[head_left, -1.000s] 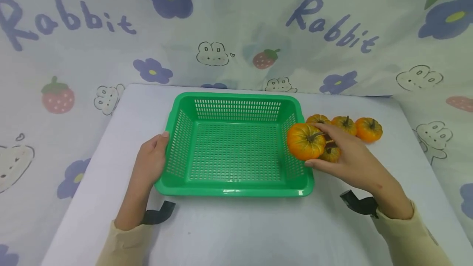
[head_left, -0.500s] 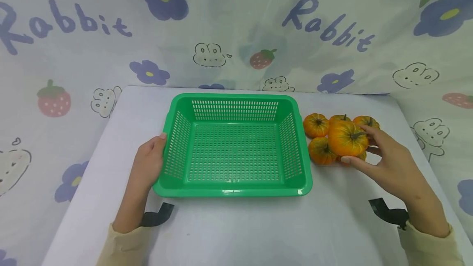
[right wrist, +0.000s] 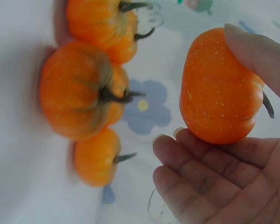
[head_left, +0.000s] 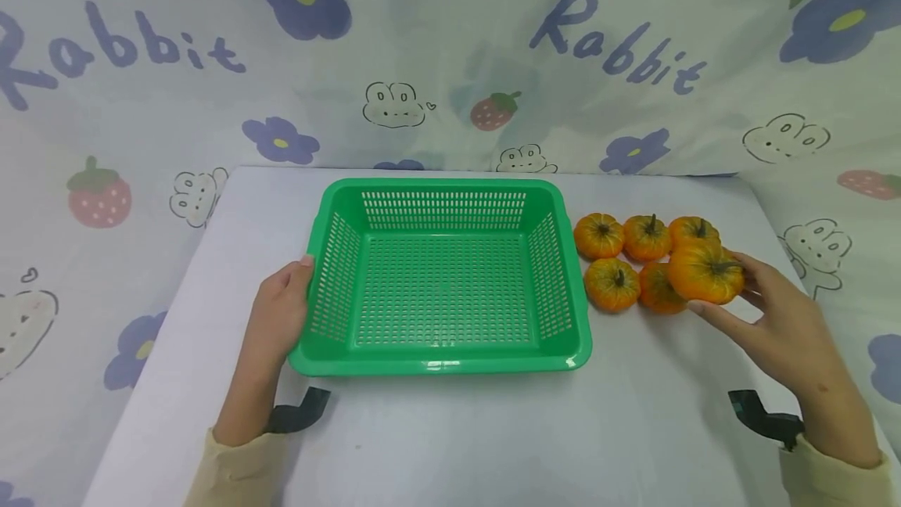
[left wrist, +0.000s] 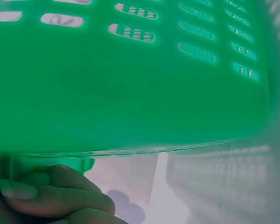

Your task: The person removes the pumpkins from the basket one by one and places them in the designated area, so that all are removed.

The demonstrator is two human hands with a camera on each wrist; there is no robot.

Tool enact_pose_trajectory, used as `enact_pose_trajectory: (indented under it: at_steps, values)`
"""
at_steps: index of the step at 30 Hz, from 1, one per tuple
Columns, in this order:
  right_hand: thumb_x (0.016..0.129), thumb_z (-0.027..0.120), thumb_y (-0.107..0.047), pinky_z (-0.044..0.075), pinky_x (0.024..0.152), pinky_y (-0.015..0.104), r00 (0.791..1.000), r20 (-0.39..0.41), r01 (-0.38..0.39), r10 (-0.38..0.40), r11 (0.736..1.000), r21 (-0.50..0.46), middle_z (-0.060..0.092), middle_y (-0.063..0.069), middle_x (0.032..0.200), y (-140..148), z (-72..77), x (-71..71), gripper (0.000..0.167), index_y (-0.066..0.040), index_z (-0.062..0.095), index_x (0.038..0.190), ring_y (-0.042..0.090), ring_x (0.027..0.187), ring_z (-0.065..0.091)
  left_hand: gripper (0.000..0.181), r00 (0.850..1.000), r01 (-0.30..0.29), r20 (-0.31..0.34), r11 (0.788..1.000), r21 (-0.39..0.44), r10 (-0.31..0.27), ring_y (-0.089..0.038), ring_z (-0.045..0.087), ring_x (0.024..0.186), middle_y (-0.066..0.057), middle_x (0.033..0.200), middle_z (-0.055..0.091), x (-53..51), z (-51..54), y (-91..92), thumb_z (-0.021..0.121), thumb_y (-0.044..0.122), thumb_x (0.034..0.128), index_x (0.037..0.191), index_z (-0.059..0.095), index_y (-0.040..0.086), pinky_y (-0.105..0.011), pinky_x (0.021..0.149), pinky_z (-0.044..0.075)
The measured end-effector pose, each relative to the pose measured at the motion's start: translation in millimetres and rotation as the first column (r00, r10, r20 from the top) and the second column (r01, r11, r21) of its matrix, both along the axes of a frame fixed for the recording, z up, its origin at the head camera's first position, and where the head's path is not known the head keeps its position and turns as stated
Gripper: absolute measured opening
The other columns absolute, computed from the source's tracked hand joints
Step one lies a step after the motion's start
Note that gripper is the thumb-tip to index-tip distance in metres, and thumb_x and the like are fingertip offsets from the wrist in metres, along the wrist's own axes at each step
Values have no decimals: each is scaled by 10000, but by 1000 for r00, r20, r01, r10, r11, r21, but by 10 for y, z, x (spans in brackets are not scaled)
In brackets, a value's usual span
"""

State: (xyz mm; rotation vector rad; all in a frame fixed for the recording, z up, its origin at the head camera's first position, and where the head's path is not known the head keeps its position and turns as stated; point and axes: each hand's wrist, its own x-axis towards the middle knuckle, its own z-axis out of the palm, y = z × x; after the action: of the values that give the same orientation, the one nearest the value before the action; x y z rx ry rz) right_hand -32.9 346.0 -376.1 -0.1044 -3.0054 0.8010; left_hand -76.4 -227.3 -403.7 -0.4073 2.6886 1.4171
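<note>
A small orange pumpkin (head_left: 704, 272) is in my right hand (head_left: 791, 327), held between thumb and fingers above the table. In the right wrist view the pumpkin (right wrist: 219, 88) shows its speckled side, clear of the others. Beneath and left of it several like pumpkins (head_left: 612, 285) sit in two rows, one partly hidden behind the held one. With my left hand (head_left: 278, 311) I grip the left rim of a green plastic basket (head_left: 443, 364). The left wrist view shows the basket's slotted wall (left wrist: 130, 93) close up, with curled fingers (left wrist: 74, 196) at its rim.
The basket stands in the middle of a white-covered table (head_left: 493, 436), right beside the pumpkin rows. Behind the table hangs a cloth (head_left: 450, 45) printed with rabbits, flowers and strawberries. A black strap end (head_left: 767, 417) juts from the right wrist.
My right hand has carried the pumpkin rightward, from the basket's right rim to over the right end of the pumpkin rows. The left hand stays at the rim.
</note>
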Motion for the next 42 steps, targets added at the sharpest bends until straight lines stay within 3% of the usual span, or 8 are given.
enact_pose_trajectory:
  at_steps: [7,15,22,29,42]
  values:
    - [960,774,-447,428,921,753,994,76,81,-81,997,8,394,438,1486,172,-108,-9,994,82,226,1599,665,1257,454,704,1000,4,-9,1000,8,-4,-249,600,626,-158,772,607,8,-3,7,257,637,1089,981,580,21,-350,511,500]
    - [976,761,-420,409,963,754,983,90,158,-159,987,18,355,457,1493,278,-219,15,984,100,201,1595,659,1295,416,681,1000,0,5,1000,10,0,-218,588,626,-128,771,609,3,5,5,257,613,1099,988,583,26,-339,517,482]
    - [987,746,-417,395,984,748,977,93,191,-192,981,20,360,462,1479,402,-292,29,961,118,211,1580,654,1301,410,684,1000,3,19,1000,10,-4,-196,595,622,-115,776,620,1,12,4,245,610,1102,1022,590,26,-336,517,497]
    - [1012,705,-427,398,986,739,961,122,246,-247,969,22,321,467,1501,494,-328,31,949,137,189,1574,661,1315,393,690,1000,-2,-29,1000,11,2,-208,631,601,-137,764,661,10,-2,21,254,581,1113,1031,612,-3,-333,505,526]
    - [1015,685,-458,443,945,731,946,176,275,-272,961,8,308,481,1481,586,-452,25,989,159,145,1568,666,1285,394,699,999,-12,-45,1000,15,13,-227,644,611,-155,773,663,16,-3,37,261,590,1109,1039,620,-6,-334,511,537]
